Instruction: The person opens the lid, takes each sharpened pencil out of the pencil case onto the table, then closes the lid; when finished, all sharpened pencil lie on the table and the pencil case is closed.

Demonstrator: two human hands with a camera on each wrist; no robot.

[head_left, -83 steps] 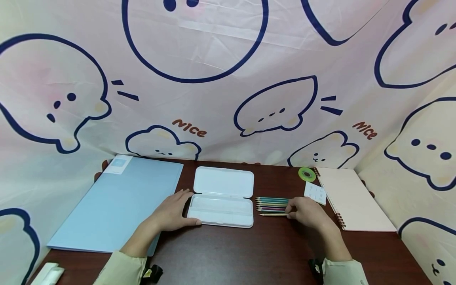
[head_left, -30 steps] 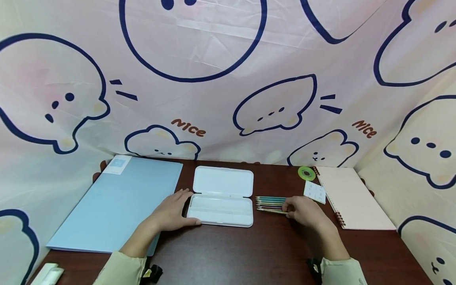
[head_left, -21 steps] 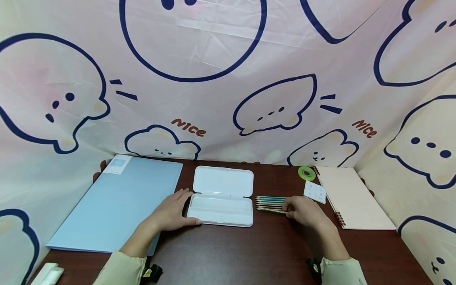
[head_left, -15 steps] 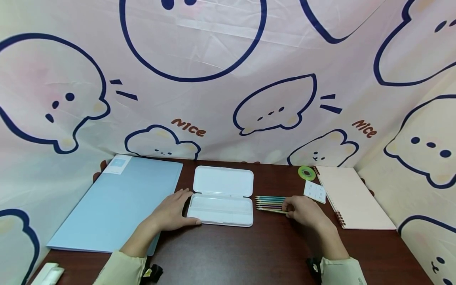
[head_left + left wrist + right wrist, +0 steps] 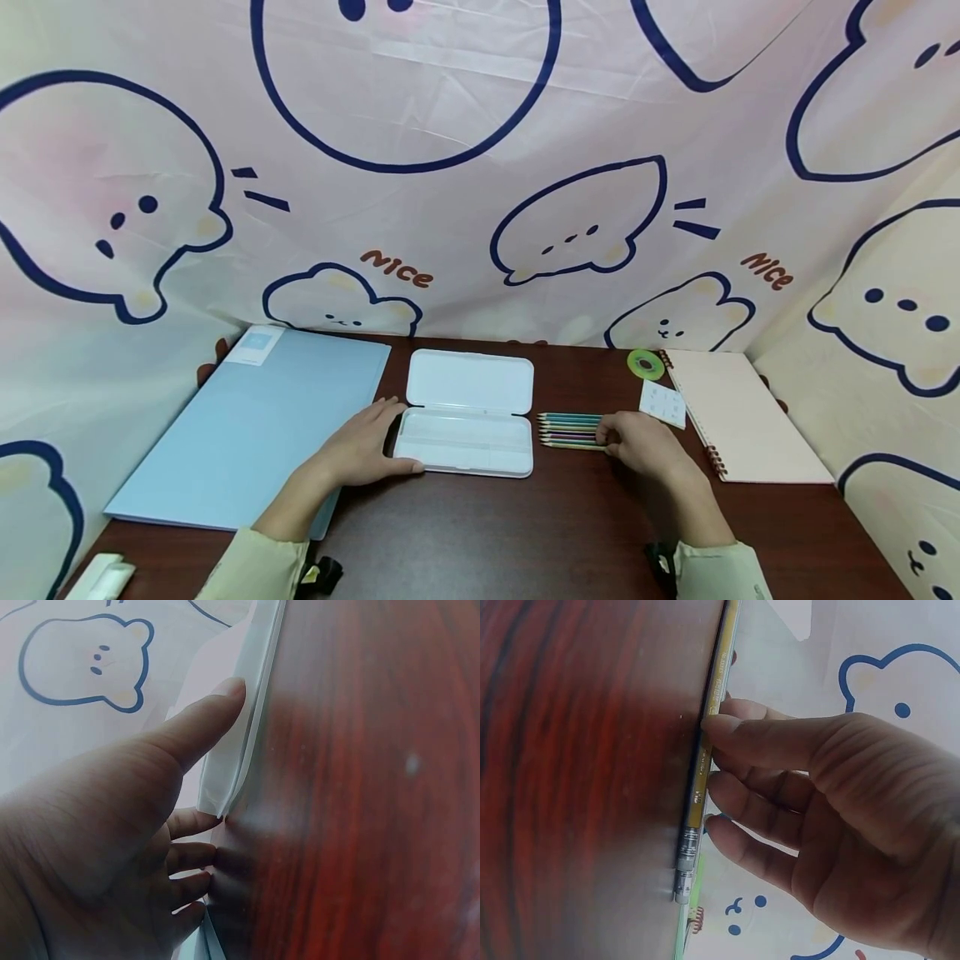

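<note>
A white pencil case [image 5: 465, 446] lies with its lid [image 5: 470, 381] folded back, and no pencils show inside. My left hand [image 5: 365, 446] spans the case's near left corner, thumb along the front edge and fairly straight fingers at the left side. To the right of the case, several pencils [image 5: 570, 425] lie side by side, tips pointing left. My right hand [image 5: 647, 447] pinches the nearest one, a yellow pencil [image 5: 699, 780] with a silvery end, between thumb and fingers. That hand hides the other pencils' right ends in the head view.
A large light blue folder [image 5: 255, 425] lies at the left, partly under my left forearm. A spiral notebook [image 5: 750, 417], a small white card [image 5: 663, 404] and a green ring-shaped item [image 5: 646, 364] are at the right. A white object [image 5: 101, 577] sits front left.
The nearest pencil lay apart from the row, then slanted against it; now it lies parallel beside the others. My right hand moved slightly leftward. The blue folder has shifted slightly right.
</note>
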